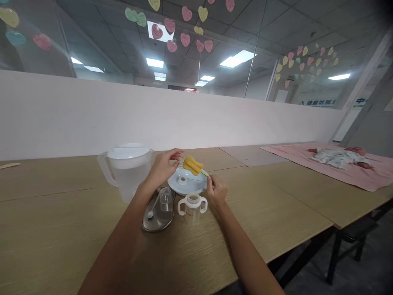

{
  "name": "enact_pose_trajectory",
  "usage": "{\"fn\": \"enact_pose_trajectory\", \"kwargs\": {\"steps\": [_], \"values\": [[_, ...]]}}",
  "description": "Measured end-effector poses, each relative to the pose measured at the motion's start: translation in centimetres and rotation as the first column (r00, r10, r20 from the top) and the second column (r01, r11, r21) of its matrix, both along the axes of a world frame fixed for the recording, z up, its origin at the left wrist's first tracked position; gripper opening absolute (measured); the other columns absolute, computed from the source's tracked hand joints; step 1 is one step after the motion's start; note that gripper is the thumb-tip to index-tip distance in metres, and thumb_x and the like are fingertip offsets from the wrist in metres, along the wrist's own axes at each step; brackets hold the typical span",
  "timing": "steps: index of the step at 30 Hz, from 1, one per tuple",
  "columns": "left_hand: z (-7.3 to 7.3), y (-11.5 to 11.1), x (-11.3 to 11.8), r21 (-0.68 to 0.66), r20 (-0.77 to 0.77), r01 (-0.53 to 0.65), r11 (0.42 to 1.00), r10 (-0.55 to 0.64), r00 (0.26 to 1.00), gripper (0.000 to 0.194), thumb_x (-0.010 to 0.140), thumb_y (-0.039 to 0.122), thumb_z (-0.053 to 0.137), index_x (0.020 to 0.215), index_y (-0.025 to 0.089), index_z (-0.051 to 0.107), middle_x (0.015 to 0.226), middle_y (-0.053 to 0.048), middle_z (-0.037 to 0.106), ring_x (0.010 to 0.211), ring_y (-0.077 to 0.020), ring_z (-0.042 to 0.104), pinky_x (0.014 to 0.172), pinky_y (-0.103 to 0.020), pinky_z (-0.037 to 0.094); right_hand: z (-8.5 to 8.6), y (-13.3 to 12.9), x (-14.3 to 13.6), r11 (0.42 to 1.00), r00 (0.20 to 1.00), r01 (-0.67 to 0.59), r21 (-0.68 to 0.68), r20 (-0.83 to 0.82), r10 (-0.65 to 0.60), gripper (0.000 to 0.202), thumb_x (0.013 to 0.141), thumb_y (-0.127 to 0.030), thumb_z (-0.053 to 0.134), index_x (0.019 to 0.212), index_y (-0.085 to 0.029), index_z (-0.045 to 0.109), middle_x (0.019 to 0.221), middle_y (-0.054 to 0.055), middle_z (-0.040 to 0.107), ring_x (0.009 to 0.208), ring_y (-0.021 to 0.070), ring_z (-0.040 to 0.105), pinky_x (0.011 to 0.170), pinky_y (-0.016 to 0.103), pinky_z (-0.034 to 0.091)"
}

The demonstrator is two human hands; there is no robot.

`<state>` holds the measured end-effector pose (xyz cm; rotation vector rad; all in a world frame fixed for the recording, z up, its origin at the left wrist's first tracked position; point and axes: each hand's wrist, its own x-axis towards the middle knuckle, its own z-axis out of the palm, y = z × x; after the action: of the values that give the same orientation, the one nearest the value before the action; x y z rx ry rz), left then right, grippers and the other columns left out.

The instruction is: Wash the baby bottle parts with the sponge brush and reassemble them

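My right hand (217, 189) pinches the thin green-and-white handle of a yellow sponge bottle brush (193, 165). The brush head is raised over a white bowl (188, 191). My left hand (164, 166) has its thumb and fingers closed on a small clear piece (181, 162), which looks like a bottle nipple and meets the sponge. Inside the bowl lies a white collar ring (182, 180). In front of the bowl stands an open clear baby bottle (193, 209) with two white handles. A metal kidney dish (158, 221) beside it holds a clear cap (166, 198) and a weighted straw (151, 214).
A lidded plastic pitcher (130, 172) with liquid stands behind my left forearm. On the right, a baby doll (334, 157) lies on a pink cloth (287, 157). A wooden stick (10, 165) is at far left. A wall (153, 114) backs the table; a dark stool (353, 233) stands below right.
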<state>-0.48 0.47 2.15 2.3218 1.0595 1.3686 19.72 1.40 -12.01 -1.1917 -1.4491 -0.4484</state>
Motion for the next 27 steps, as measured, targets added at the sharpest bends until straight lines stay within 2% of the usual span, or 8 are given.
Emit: {"fn": "enact_pose_trajectory", "kwargs": {"steps": [6,12,18,23,27], "values": [[0.27,-0.49,-0.09,-0.066,0.110,0.064,0.996,-0.057,0.992,0.043,0.073,0.016,0.055,0.116,0.019,0.054,0.112,-0.007,0.059,0.084,-0.0136,0.064,0.085,-0.033,0.051,0.19,-0.15,0.12,0.999,1.000,-0.017,0.042,0.021,0.016,0.032,0.090,-0.029,0.036,0.071,-0.016,0.059,0.057,0.001,0.053,0.054,0.0115,0.046,0.054,0.024,0.029],[0.22,-0.47,-0.06,-0.161,0.123,0.159,0.974,-0.140,0.983,0.049,0.077,0.019,0.052,0.126,0.014,0.048,0.094,-0.007,0.066,0.090,-0.0166,0.062,0.088,-0.034,0.048,0.24,-0.29,-0.02,0.997,0.999,-0.031,0.068,0.035,0.028,0.032,0.090,-0.028,0.037,0.069,-0.016,0.058,0.056,0.001,0.052,0.054,0.0114,0.045,0.054,0.024,0.029],[-0.09,-0.69,0.57,-0.228,0.088,0.172,0.958,-0.156,0.984,0.044,0.083,0.025,0.046,0.127,0.018,0.049,0.100,-0.008,0.068,0.097,-0.0197,0.061,0.089,-0.035,0.046,0.00,-0.22,-0.10,0.997,0.999,-0.039,0.074,0.037,0.037,0.030,0.089,-0.029,0.038,0.071,-0.016,0.059,0.057,0.001,0.052,0.056,0.0115,0.046,0.054,0.023,0.030],[-0.14,-0.47,0.46,-0.286,0.143,0.249,0.925,-0.215,0.966,0.048,0.081,0.023,0.048,0.129,0.016,0.046,0.103,-0.009,0.067,0.097,-0.0193,0.061,0.089,-0.034,0.045,-0.05,-0.11,0.02,0.996,0.999,-0.032,0.086,0.031,0.029,0.031,0.089,-0.029,0.038,0.069,-0.016,0.058,0.056,0.001,0.051,0.055,0.0116,0.045,0.055,0.024,0.029],[0.13,-0.79,0.43,-0.283,0.170,0.280,0.917,-0.239,0.956,0.052,0.080,0.025,0.051,0.131,0.017,0.043,0.104,-0.008,0.065,0.096,-0.0183,0.060,0.086,-0.032,0.046,0.04,-0.11,0.08,0.995,0.999,-0.033,0.099,0.020,0.031,0.031,0.089,-0.028,0.038,0.068,-0.016,0.057,0.055,0.000,0.050,0.053,0.0111,0.043,0.054,0.024,0.028]]}}
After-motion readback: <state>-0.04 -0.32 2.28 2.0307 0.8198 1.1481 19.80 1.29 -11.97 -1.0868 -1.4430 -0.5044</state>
